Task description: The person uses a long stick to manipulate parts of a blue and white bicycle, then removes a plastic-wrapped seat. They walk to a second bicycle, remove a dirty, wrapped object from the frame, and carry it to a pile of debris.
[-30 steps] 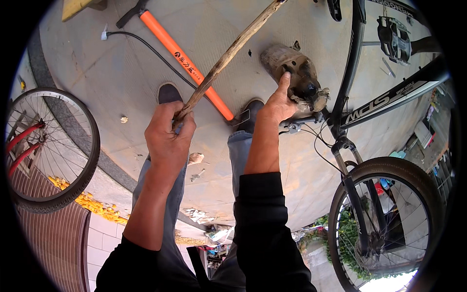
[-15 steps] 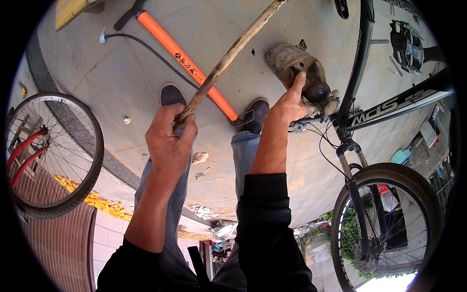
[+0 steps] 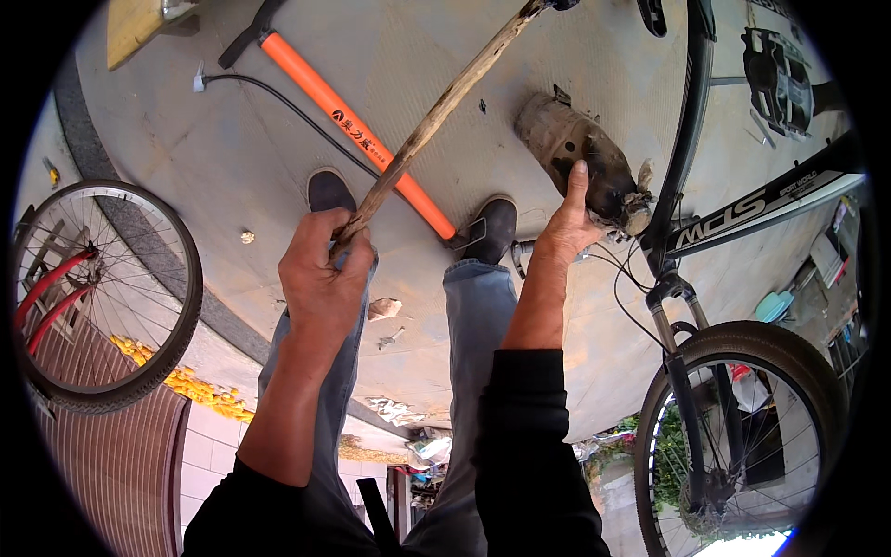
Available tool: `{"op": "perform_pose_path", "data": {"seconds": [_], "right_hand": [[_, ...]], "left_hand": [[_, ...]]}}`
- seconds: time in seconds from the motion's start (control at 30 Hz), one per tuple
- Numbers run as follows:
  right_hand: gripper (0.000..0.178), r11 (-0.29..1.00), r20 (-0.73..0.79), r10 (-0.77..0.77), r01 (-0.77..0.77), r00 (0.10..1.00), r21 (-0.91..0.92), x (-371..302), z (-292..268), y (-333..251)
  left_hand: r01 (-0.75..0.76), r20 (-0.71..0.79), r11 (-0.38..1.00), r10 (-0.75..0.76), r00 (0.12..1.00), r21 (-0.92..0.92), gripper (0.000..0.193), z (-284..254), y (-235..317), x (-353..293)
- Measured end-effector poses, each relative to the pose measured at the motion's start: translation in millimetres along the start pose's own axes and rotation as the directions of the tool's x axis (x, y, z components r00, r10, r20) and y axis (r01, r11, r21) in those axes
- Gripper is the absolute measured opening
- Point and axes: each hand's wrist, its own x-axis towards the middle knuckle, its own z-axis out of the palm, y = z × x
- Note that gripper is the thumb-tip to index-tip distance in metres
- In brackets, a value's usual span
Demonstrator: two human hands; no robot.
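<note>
Soft daylight, strong fisheye-bent edges

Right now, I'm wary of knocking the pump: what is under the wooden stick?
Under the wooden stick in the left hand lies the orange pump, its barrel visible on both sides, plus floor. The strip directly beneath the stick is covered.

left hand curled tight — right hand farther forward, thumb extended

The place looks like a household yard, shown by the bare concrete ground with a black bicycle and an orange pump, a pale tiled wall, apparent corn cobs and leafy greenery.
</note>
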Motion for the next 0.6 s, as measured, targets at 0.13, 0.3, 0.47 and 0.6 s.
{"op": "perform_pose_path", "data": {"seconds": [0.13, 0.3, 0.47, 0.6], "right_hand": [[0.072, 0.995, -0.006, -0.085, 0.085, 0.996, 0.057, 7.4, 0.0, -4.1], [0.068, 0.997, 0.034, -0.066, 0.064, 0.997, 0.045, 15.4, -11.0, -3.2], [0.070, 0.995, 0.133, -0.023, 0.010, 0.991, 0.096, -6.5, -29.8, -33.8], [0.074, 0.993, 0.234, -0.026, -0.002, 0.972, 0.120, -48.3, -67.3, -83.5]], "left_hand": [[-0.036, 0.000, 0.999, 0.036, 0.999, 0.039, 0.017, -1.1, 2.8, 2.3], [-0.040, -0.015, 0.999, 0.040, 0.999, 0.036, 0.017, -2.8, 3.6, 1.6], [-0.043, -0.024, 0.997, 0.045, 0.999, 0.063, 0.015, -21.6, 16.1, -2.8], [-0.075, -0.002, 0.990, 0.076, 0.997, 0.116, 0.015, -67.4, 50.8, -16.1]]}}
